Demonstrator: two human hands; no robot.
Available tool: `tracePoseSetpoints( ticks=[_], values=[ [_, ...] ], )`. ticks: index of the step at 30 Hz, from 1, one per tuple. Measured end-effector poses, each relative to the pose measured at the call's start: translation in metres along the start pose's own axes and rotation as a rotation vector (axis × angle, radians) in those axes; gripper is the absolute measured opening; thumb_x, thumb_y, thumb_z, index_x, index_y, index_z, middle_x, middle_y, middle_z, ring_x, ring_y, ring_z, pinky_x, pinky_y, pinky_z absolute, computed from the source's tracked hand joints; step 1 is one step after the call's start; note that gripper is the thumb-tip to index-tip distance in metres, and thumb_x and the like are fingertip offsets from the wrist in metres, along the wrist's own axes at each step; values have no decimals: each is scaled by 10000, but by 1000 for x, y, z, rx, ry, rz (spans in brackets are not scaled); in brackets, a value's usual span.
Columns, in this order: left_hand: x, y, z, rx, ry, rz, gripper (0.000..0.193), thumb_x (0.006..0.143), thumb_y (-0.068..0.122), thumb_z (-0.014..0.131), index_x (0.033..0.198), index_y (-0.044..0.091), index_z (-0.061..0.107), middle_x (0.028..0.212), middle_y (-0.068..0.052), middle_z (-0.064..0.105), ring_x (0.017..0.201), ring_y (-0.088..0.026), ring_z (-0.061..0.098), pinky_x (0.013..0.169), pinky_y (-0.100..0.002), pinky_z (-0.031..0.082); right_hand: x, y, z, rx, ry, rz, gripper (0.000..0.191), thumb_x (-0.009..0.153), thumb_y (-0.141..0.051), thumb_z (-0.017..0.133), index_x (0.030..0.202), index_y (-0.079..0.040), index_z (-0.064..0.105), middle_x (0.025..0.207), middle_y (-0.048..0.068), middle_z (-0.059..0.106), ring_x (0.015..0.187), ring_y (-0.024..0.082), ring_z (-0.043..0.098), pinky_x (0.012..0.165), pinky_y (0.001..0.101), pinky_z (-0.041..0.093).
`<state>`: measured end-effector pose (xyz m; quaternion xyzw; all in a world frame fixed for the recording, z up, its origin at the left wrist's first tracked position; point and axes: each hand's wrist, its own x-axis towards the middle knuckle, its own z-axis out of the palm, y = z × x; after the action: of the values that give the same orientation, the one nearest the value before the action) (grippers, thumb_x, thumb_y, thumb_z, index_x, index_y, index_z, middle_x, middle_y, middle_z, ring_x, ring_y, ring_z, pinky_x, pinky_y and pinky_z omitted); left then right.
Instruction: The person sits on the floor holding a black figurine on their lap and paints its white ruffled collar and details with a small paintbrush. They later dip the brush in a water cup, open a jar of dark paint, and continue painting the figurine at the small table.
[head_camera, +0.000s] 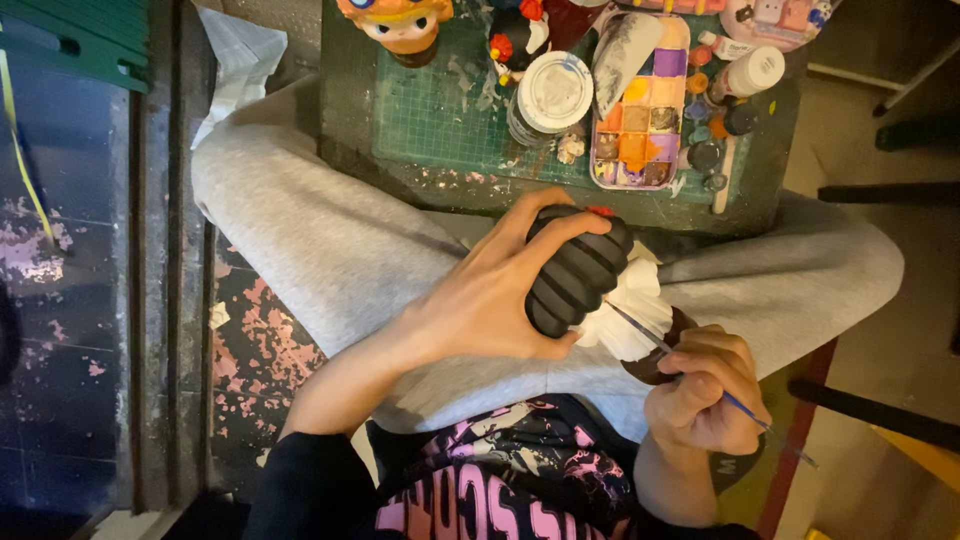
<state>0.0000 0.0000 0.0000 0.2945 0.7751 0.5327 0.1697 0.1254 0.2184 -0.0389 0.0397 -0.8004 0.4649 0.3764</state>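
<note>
My left hand (495, 290) grips the ribbed black top of a figurine (578, 272) held over my lap. Below the black part the figurine flares into a white pleated section (630, 305), with a dark brown end beside my right hand. My right hand (700, 385) pinches a thin paintbrush (640, 330) whose tip rests on the white pleats. The brush handle sticks out past my right wrist toward the lower right.
A small dark table (420, 170) with a green cutting mat stands in front of my knees. On it are a paint palette (640, 110) with several coloured wells, a white-lidded jar (553, 92), small paint bottles (755, 70) and an orange painted figurine (400, 25).
</note>
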Motion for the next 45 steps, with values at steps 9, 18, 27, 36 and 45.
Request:
tracePoseSetpoints(
  ticks=[9,18,27,36,45],
  values=[
    [4,-1,-1,-6,0,-4,919,652,243,870,1474,219,457,1521,-166,383,1382,-421,518,1112,-476,491,7,1,4,-37,-36,-24,431,1147,-238,515,874,89,576,706,150,599,607,262,583,552,343,488],
    [7,-3,3,-16,-4,-24,917,650,250,874,1467,223,460,1511,-161,389,1375,-422,516,1096,-481,489,8,7,5,-21,-24,-45,411,1135,-215,516,846,74,566,668,143,581,629,280,565,537,362,483],
    [8,-4,4,-16,13,6,911,645,236,868,1463,207,468,1503,-162,396,1366,-420,525,1102,-477,489,8,15,1,-24,-52,-126,404,1148,-232,523,882,69,561,714,133,625,664,261,611,564,375,542],
    [8,-2,2,-36,7,12,906,647,233,870,1462,200,475,1511,-165,390,1377,-418,515,1115,-466,481,12,8,4,13,-8,-78,420,1116,-235,527,845,83,565,667,142,583,626,245,561,542,345,498],
    [13,1,1,-35,17,33,914,637,234,877,1456,197,474,1512,-169,385,1377,-422,507,1109,-472,477,14,6,-1,-44,18,14,411,1140,-234,516,887,83,581,677,150,581,612,260,576,584,343,495]
  ],
)
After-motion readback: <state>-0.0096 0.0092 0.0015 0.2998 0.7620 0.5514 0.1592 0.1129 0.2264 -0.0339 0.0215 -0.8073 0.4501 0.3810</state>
